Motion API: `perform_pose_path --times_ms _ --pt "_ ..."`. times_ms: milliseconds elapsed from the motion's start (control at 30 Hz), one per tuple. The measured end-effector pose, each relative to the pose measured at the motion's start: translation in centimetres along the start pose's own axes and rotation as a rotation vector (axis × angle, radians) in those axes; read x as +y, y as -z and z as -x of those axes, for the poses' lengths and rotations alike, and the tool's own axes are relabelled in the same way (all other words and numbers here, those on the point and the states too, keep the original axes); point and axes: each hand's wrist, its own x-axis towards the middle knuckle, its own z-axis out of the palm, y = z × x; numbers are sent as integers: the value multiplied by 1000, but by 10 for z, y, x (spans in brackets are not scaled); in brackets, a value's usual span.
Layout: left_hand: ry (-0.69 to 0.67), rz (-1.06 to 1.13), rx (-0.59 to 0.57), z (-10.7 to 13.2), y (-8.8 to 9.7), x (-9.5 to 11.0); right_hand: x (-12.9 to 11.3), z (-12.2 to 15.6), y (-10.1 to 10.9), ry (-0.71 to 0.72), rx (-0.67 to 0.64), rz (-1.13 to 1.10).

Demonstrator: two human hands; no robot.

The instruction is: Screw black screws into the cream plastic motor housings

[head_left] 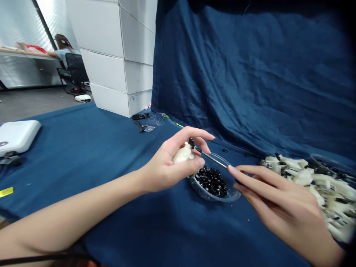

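A cream-coloured plastic piece (182, 155) rests in my left hand (172, 159), gripped between thumb and curled fingers. At its upper end sits a small black part (191, 142). My right hand (278, 200) pinches a slim metal-shafted tool (214, 159) with a black tip, which points left and reaches close to the black part; whether they touch I cannot tell. The tool's dark handle is mostly hidden by my fingers. Under both hands stands a clear plastic bowl (204, 195) holding many small black pieces (211, 181).
A heap of cream plastic pieces (303, 176) lies at right, beside another clear container (328, 159). White boxes (107, 70) are stacked at the back left. A white device (18, 135) is at far left. Behind hangs a blue cloth (236, 74). A person (65, 52) sits in the background.
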Motion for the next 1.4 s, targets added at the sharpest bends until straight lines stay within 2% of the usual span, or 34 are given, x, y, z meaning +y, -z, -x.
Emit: perform_pose_path --times_ms 200,300,733,933,1200,1400 --pt "-8 5 85 1 -5 -2 -3 -1 0 2 15 3" --pt "-8 23 92 2 -6 0 -4 -1 0 -1 21 -14" --pt "-29 -113 -9 2 0 -3 -4 -3 1 -14 -32 -87" --pt "-168 -264 -96 -2 5 1 -2 -3 7 -49 -103 -234" --pt "-340 -402 -162 -8 12 -1 -6 -7 16 -245 -245 -651" --pt "-415 -421 -242 -11 15 1 1 -1 16 -534 -385 -1001"
